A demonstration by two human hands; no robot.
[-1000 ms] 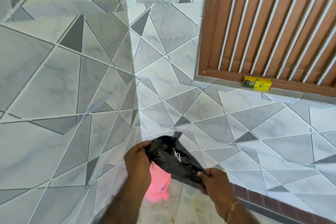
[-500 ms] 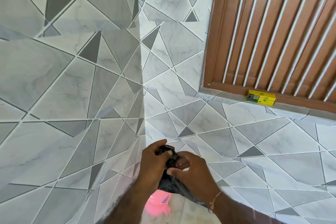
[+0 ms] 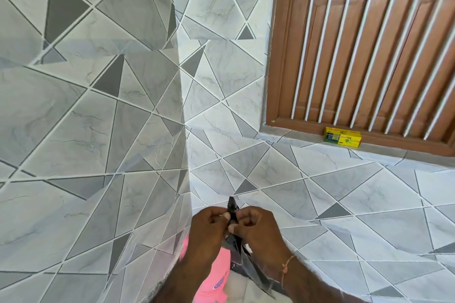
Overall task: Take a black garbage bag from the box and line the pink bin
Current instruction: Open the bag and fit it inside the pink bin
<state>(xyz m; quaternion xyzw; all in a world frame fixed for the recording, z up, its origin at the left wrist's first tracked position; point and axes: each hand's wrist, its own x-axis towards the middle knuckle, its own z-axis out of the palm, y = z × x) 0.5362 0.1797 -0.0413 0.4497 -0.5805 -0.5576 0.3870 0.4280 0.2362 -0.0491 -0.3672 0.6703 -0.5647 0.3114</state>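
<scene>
Both my hands are together at the bottom centre, pinching a black garbage bag (image 3: 232, 206) between their fingertips. My left hand (image 3: 208, 231) grips its top edge from the left. My right hand (image 3: 258, 231) grips it from the right, and the rest of the bag hangs down below my right wrist. The pink bin (image 3: 216, 275) stands on the floor under my hands, mostly hidden by my arms. The yellow garbage-bag box (image 3: 342, 137) lies on the window sill at the right.
Grey triangle-patterned tiled walls meet in a corner (image 3: 183, 106) right in front of me. A brown wooden window (image 3: 369, 51) with white bars fills the upper right, above the tiled ledge.
My hands came together from holding the bag spread apart, and the bag is bunched between my fingertips. The view has tilted upward, showing more wall and window.
</scene>
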